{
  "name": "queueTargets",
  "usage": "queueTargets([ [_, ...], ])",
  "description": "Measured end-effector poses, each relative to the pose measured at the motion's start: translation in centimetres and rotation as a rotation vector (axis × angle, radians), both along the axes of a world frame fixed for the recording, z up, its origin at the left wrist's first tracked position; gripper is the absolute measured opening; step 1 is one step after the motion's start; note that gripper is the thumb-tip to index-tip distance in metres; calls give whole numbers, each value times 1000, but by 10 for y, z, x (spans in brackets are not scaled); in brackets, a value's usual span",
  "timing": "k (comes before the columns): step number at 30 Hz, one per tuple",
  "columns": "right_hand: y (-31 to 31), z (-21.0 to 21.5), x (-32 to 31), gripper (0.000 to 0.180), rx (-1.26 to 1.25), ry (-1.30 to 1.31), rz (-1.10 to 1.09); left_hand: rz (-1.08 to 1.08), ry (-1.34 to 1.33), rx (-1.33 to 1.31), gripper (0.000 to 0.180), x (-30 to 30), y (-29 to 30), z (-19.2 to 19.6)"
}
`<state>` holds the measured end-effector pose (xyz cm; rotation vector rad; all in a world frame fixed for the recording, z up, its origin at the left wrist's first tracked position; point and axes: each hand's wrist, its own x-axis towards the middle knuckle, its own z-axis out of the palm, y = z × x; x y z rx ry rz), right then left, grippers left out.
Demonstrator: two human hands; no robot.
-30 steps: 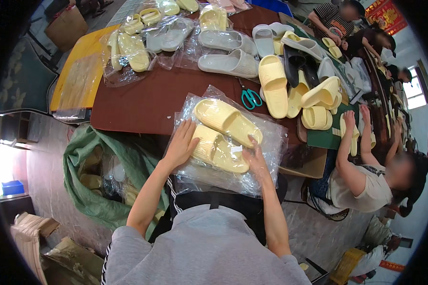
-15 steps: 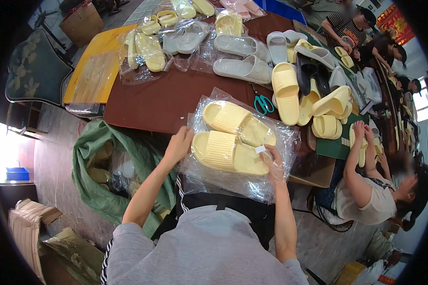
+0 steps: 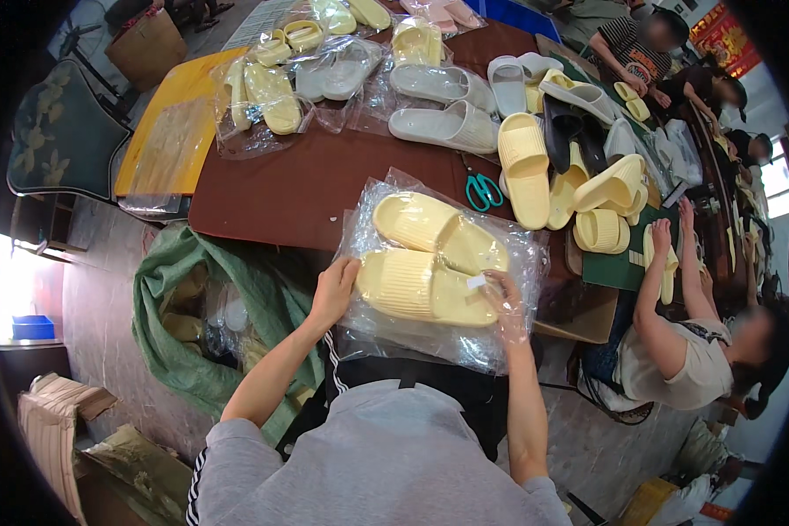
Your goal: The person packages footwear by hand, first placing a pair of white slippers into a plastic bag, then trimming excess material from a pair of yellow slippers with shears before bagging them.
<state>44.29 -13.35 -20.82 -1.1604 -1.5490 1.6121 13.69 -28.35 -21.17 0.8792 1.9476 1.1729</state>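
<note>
A pair of yellow slippers [image 3: 399, 285] lies side by side in a clear plastic bag [image 3: 412, 340], above my lap at the table's near edge. My left hand [image 3: 335, 289] is closed on the bag's left edge, beside the near slipper's toe. At the heel end, my right hand [image 3: 507, 307] has its fingers curled against the near slipper, close to a small white label [image 3: 476, 281]. Clear film seems to overlap that hand; whether it reaches inside the bag, I cannot tell.
Teal-handled scissors [image 3: 483, 190] lie on the brown table [image 3: 272, 197]. Loose yellow slippers [image 3: 525, 175] and grey slippers [image 3: 443, 129] are beyond them, with bagged pairs at far left. A green sack [image 3: 162, 329] stands at my left. A co-worker [image 3: 675, 359] sits at right.
My left hand has shifted slightly down along the bag's left edge. The bagged slippers have barely moved. At right, the co-worker's hands have moved apart.
</note>
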Motion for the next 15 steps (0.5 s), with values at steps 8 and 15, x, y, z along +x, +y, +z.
queueTargets([
  [8,41,16,57,27,-237,8,46,-314,546,-226,23,-46,-36,-1],
  [15,41,4,58,25,-210,-58,140,-333,710,230,36,-14,37,32],
])
